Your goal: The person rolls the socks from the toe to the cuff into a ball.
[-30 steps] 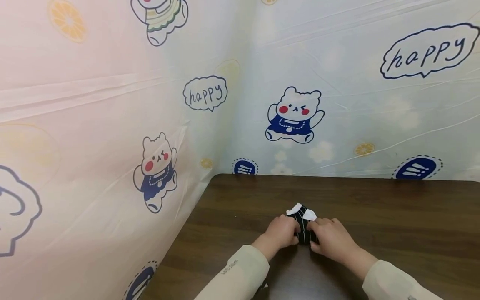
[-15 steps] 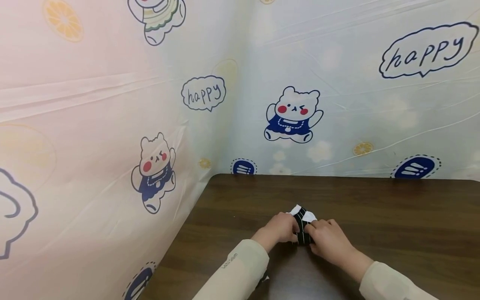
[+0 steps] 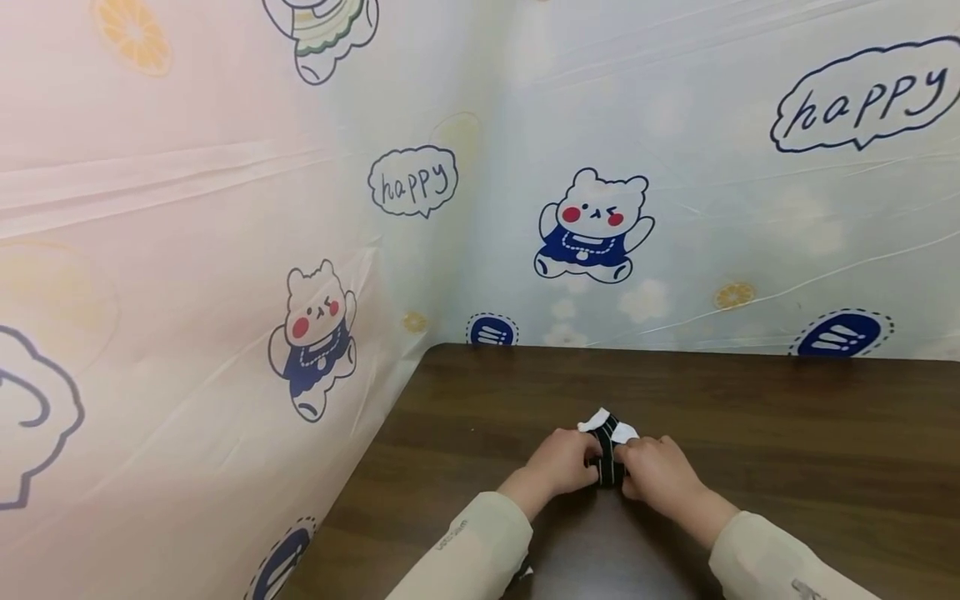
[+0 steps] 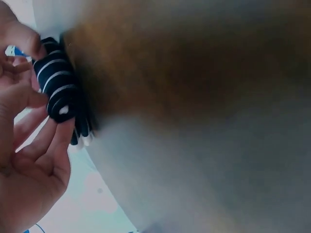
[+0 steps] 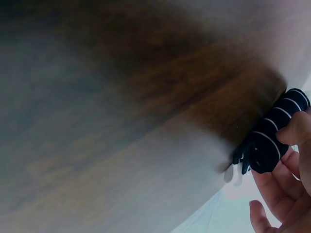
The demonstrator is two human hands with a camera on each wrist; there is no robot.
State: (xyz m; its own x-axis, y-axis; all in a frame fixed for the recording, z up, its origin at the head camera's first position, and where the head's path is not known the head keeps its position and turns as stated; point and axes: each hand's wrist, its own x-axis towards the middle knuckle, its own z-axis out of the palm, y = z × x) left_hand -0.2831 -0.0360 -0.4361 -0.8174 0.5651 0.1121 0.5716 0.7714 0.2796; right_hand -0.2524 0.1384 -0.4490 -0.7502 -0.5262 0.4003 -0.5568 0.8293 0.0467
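Fingers of our left hand [image 3: 558,462] and right hand [image 3: 663,475] pinch a striped roll [image 4: 59,80] | hands angled inward | probably knit | wood-grain table [image 3: 712,396]

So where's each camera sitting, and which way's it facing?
Head: on the head, facing forward and down at the table; left hand, right hand and sleeves show.
Left wrist: on that wrist, facing the black striped cloth; both hands show.
Right wrist: on that wrist, facing the cloth; right hand shows.
Both wrist views share the cloth.
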